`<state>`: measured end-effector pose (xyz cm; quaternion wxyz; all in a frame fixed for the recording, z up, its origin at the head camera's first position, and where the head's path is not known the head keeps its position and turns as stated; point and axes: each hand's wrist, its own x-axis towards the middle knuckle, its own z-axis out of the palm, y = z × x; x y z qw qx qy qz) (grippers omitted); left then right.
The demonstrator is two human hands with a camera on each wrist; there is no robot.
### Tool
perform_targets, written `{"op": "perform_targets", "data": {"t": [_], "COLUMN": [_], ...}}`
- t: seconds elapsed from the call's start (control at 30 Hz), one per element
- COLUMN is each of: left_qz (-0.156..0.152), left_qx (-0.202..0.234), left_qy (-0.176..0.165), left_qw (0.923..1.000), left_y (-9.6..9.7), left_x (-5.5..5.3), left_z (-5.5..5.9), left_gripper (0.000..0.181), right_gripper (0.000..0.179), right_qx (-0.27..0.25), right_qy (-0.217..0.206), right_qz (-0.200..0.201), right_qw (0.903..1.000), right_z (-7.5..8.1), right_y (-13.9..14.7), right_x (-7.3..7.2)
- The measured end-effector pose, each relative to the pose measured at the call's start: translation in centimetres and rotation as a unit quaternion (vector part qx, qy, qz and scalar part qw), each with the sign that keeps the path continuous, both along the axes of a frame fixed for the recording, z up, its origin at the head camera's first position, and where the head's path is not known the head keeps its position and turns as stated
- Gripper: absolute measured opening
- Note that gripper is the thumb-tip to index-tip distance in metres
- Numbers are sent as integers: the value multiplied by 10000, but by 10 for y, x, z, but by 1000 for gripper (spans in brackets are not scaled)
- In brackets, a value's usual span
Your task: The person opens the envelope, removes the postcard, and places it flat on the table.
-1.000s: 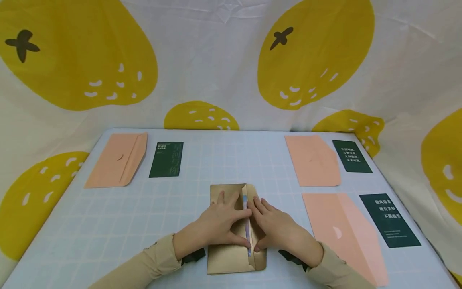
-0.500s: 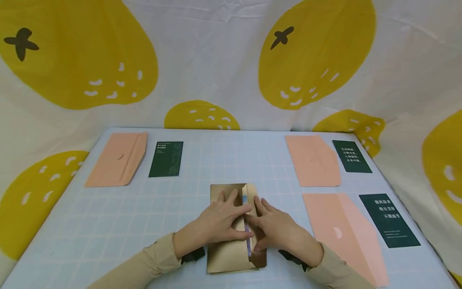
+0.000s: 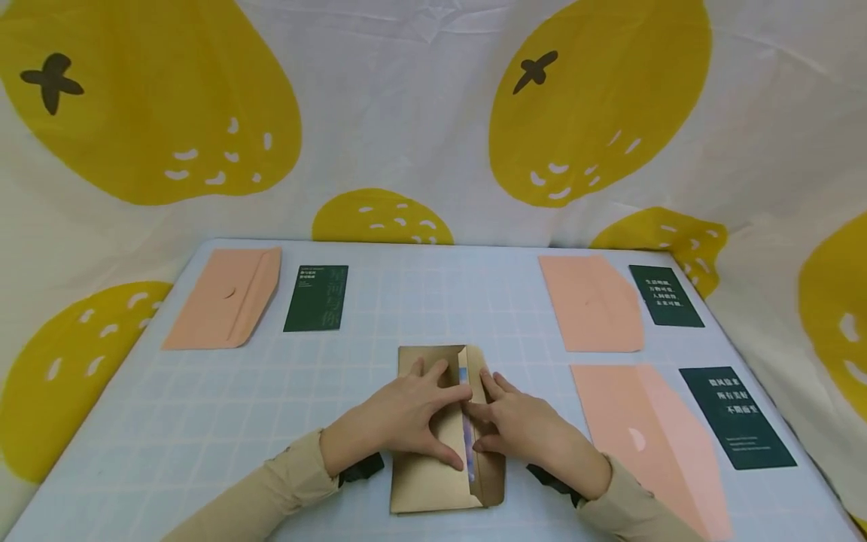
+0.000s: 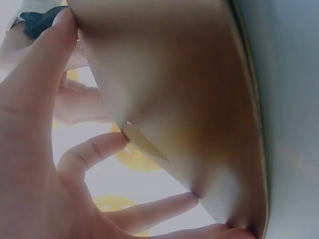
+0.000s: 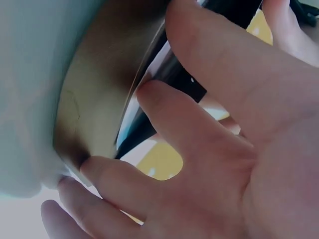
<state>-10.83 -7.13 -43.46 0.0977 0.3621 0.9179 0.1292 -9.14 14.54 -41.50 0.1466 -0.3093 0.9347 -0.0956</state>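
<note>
Left hand (image 3: 413,412) spread wide, right hand (image 3: 524,425) loosely extended, both rest on a gold rectangular paper envelope (image 3: 425,485) at the near middle of a pale-blue gridded counter (image 3: 203,421); the right thumb (image 3: 491,444) and forefinger (image 3: 481,412) sit closer together than a second ago, at its blue-purple strip (image 3: 469,452).

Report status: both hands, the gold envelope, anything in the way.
Left hand spread on gold envelope; right hand at its flap. Flap open, bluish strip showing at the opening. Only hands partly cover the opening; no other obstruction seen.
</note>
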Motion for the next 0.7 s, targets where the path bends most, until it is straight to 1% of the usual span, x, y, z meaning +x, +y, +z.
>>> {"op": "perform_targets", "data": {"t": [0.1,0.27,0.5,0.57,0.7], "left_qz": [-113,-194,-386,-389,-257], "left_qx": [40,31,-194,-203,-54], "left_qy": [7,135,681,695,493], "left_qw": [9999,9997,9967,9966,9984], "left_y": [0,2,5,6,8], "left_x": [-1,1,3,4,6], "left_z": [1,-1,-7,-7,-6], "left_gripper": [87,83,80,79,74], "right_gripper": [58,55,45,43,43], "right_qx": [-62,-142,-152,-181,-211], "right_qy": [22,23,98,113,44], "right_qz": [34,112,116,155,232], "right_qw": [10000,9998,9998,9997,9995], "right_z": [1,1,1,2,4], "right_y": [2,4,5,6,8], "right_x": [-1,-4,-4,-4,-7]}}
